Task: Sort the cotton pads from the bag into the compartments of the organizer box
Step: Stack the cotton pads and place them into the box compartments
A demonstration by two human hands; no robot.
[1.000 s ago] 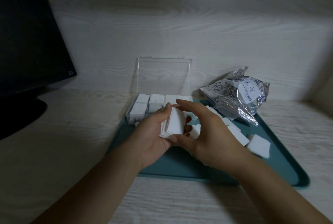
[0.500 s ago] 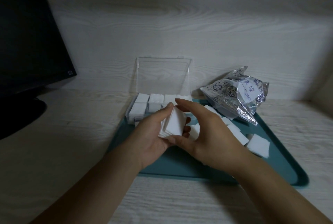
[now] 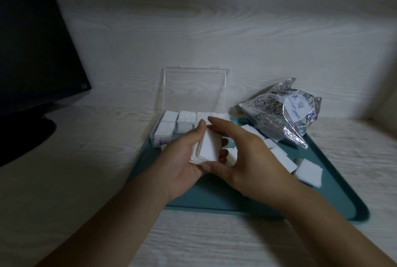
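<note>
A pale, wood-grain counter (image 3: 71,180) fills the lower frame and meets a wall of the same whitewashed grain across the upper half; the light is dim. A black monitor (image 3: 32,52) with a rounded base occupies the upper left. At centre, a smooth teal tray (image 3: 335,198) with rounded corners carries the organizer box (image 3: 171,129), clear hard plastic, its hinged lid standing upright, its visible compartments packed with soft white squares. At the tray's upper right lies a crinkled, glossy printed bag (image 3: 283,116); loose cotton pads (image 3: 307,172) lie flat on the tray just below it. The left hand (image 3: 182,163) grips a stack of cotton pads (image 3: 209,148) on edge, thumb curled over its top; the right hand (image 3: 249,155) pinches the same stack between forefinger and thumb.
</note>
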